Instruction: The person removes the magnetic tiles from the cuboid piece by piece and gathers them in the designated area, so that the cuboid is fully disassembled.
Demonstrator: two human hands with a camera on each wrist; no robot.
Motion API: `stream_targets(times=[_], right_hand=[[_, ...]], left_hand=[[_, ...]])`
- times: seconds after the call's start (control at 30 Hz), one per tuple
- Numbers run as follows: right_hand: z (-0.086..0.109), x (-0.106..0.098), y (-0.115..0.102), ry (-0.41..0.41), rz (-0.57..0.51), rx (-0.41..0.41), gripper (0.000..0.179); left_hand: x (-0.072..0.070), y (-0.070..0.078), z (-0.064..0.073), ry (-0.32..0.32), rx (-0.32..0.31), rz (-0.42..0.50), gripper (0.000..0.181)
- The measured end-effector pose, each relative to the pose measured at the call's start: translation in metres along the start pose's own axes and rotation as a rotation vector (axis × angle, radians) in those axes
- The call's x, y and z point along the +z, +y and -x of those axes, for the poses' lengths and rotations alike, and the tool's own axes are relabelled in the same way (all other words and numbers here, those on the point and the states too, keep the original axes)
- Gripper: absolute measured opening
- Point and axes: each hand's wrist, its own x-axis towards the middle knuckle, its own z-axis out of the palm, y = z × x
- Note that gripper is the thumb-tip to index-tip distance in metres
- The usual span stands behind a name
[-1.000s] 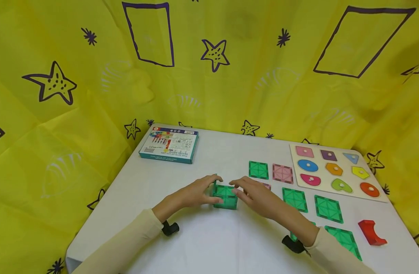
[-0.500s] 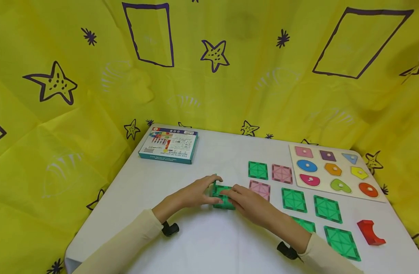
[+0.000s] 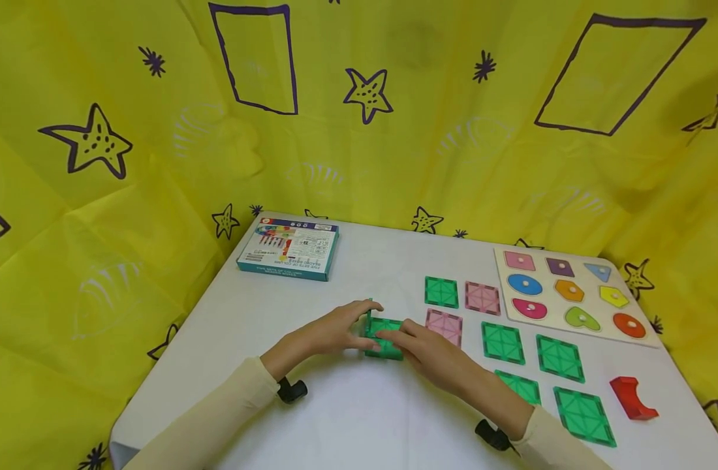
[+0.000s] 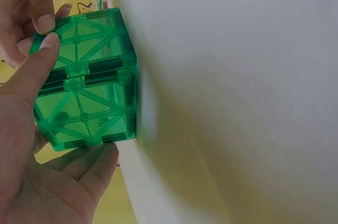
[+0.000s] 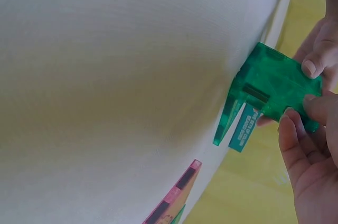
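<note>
Green see-through magnetic tiles, joined into a small box (image 3: 388, 353), stand on the white table between both hands. My left hand (image 3: 335, 329) grips the box from its left side; in the left wrist view its thumb (image 4: 39, 65) presses a green face and the fingers curl round beneath. Beside the left fingertips, one tile (image 3: 368, 321) rises upright. From the right, my right hand (image 3: 438, 356) reaches over the box. In the right wrist view, its thumb and fingers (image 5: 296, 139) pinch the edge of a green tile (image 5: 285, 84). Fingers partly hide the box.
Right of the hands lie several loose flat tiles, such as a pink one (image 3: 444, 326) and a green one (image 3: 502, 343). Farther right are a red arched block (image 3: 633, 398) and a shape puzzle board (image 3: 547, 318). A flat cardboard box (image 3: 288, 249) sits back left.
My right hand has moved left and onto the box, uncovering the near pink tile; during the last half second it has barely shifted. My left hand has kept its place.
</note>
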Motion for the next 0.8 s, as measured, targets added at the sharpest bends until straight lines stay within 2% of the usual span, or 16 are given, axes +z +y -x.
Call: stream_targets(times=[0.5, 0.8], right_hand=[[0.0052, 0.0002, 0.0030, -0.008, -0.108, 0.050, 0.047], [0.0092, -0.0026, 0.0051, 0.010, -0.139, 0.076, 0.047]], left_hand=[[-0.0019, -0.0003, 0.0006, -0.017, 0.025, 0.009, 0.077], [-0.0031, -0.0016, 0.0015, -0.009, 0.042, -0.028, 0.075]])
